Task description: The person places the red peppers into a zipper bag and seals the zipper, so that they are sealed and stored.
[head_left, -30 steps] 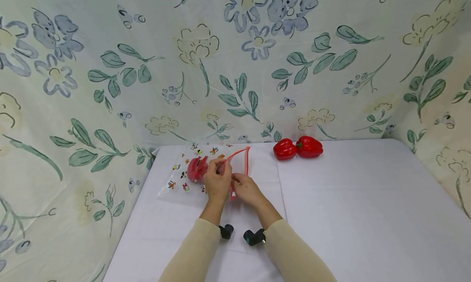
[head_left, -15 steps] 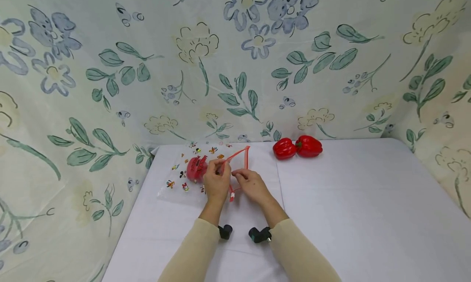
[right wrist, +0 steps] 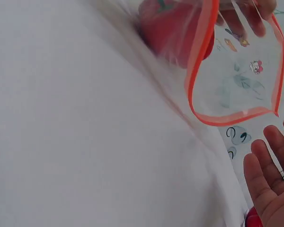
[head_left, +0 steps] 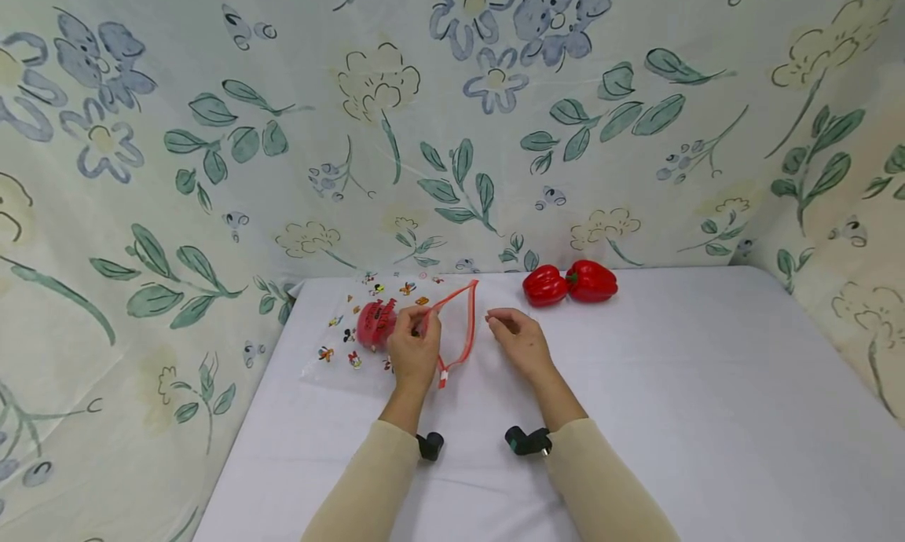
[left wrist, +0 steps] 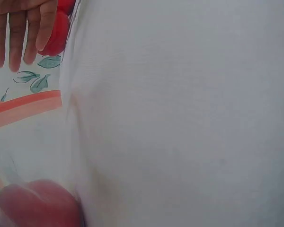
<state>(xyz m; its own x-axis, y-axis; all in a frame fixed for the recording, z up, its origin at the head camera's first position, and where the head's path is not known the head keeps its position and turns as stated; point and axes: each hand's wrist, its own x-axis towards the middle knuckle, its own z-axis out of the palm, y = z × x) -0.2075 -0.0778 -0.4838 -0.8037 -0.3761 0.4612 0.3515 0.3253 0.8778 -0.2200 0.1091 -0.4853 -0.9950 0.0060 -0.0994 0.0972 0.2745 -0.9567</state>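
Observation:
A clear zip bag [head_left: 406, 287] printed with small cartoon figures lies on the left half of the table. Inside it is a red bell pepper [head_left: 373, 327], also visible through the film in the right wrist view. The left hand [head_left: 415, 349] pinches the bag's red-edged mouth, which gapes toward the right. A white-and-red slider [head_left: 443, 379] sits at the lower end of the red zip strip [head_left: 471, 322]. Just right of the mouth, the right hand [head_left: 523, 346] is apart from the bag, its fingers loosely bent and holding nothing; its fingers [right wrist: 260, 177] spread in the right wrist view.
Two red bell peppers, a left one [head_left: 545, 286] and a right one [head_left: 592, 281], lie side by side at the table's back edge. The white-covered table [head_left: 693, 401] extends to the right. A floral curtain [head_left: 452, 133] hangs behind and on both sides.
The right hand has left the bag's edge and moved right. The bag's mouth has opened wider, its red strip bowing outward. The left hand keeps its grip in about the same place.

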